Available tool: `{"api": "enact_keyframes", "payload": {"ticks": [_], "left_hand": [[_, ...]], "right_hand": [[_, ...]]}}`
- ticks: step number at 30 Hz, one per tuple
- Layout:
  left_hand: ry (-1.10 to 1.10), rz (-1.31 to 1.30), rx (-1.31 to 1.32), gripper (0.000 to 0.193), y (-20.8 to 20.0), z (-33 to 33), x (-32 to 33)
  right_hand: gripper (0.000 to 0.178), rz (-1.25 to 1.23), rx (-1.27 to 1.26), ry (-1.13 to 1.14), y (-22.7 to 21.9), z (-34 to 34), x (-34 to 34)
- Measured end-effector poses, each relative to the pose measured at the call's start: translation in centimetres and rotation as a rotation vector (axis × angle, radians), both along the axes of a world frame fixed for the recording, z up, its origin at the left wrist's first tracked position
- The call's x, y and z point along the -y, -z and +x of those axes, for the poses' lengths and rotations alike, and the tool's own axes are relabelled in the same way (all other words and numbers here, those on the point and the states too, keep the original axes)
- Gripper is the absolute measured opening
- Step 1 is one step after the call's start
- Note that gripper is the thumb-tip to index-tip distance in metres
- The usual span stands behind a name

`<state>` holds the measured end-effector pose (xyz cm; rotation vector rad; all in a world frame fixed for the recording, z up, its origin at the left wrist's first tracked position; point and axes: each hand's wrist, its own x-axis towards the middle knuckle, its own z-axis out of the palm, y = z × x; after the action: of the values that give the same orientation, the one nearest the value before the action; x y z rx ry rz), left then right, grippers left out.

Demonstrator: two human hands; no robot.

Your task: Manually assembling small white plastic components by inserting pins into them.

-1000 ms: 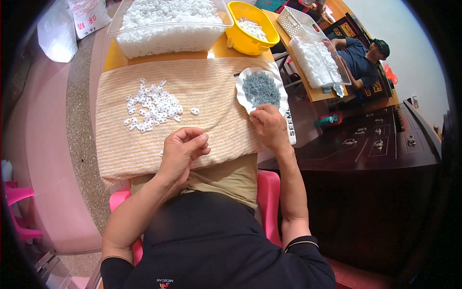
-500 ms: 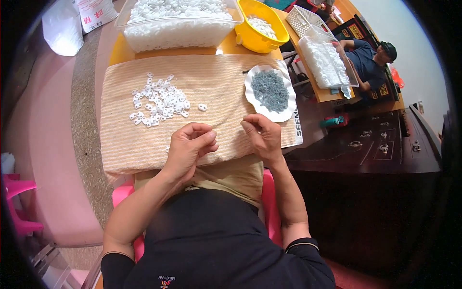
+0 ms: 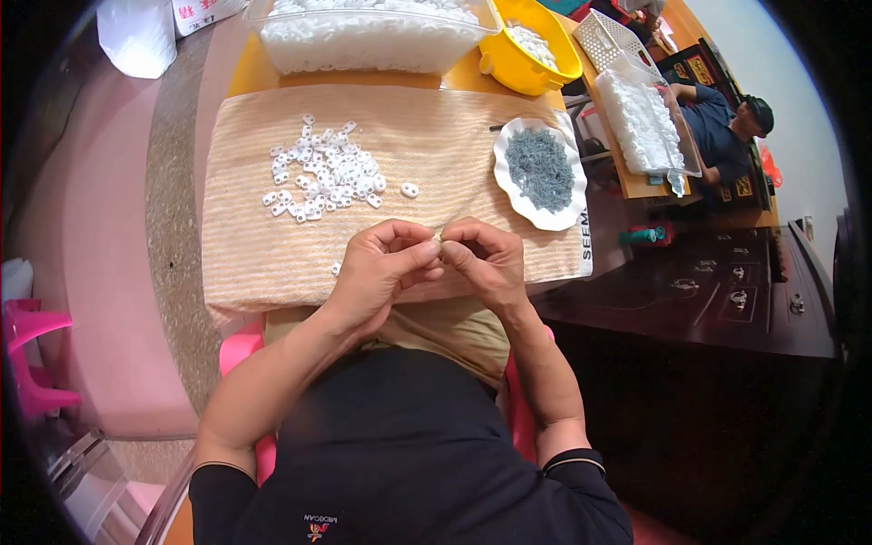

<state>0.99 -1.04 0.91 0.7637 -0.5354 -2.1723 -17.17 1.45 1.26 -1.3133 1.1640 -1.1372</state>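
Note:
Over the front of a striped beige cloth (image 3: 263, 245), my left hand (image 3: 386, 272) and my right hand (image 3: 486, 263) meet at their fingertips. Thumb and forefinger of each are pinched; whatever lies between them is too small to make out. Beyond my left hand lies a loose heap of small white two-holed plastic pieces (image 3: 341, 173). One white piece (image 3: 410, 190) lies apart, just ahead of my fingers, and another (image 3: 336, 269) is partly hidden beside my left hand. A white scalloped plate (image 3: 507, 193) filled with small thin grey pieces (image 3: 542, 170) stands beyond my right hand.
A big clear tub (image 3: 363, 59) of white pieces and a yellow basin (image 3: 563, 74) stand at the table's far edge. Off to the right, a person (image 3: 718, 123) sits by another table with a tub (image 3: 695, 150) of white pieces. Dark wooden furniture (image 3: 636, 295) stands close on my right.
My two hands have come together, the right moving toward the left, until their fingertips meet. The whole view has shifted slightly, with the table appearing farther right and higher.

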Motion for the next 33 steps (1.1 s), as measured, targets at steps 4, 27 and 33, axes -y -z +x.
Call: {"api": "enact_keyframes", "payload": {"ticks": [4,27,33], "left_hand": [[0.011,-0.019,-0.011,0.013,0.36,0.03,0.11],[0.004,0.017,0.020,0.018,0.69,-0.21,0.16],[0.007,0.031,0.043,0.018,0.40,-0.14,0.15]], "right_hand": [[0.010,-0.071,-0.056,-0.026,-0.23,0.04,0.03],[0.008,0.068,0.047,0.036,0.12,0.19,-0.14],[0.008,0.079,0.053,0.045,-0.09,0.13,-0.16]]}}
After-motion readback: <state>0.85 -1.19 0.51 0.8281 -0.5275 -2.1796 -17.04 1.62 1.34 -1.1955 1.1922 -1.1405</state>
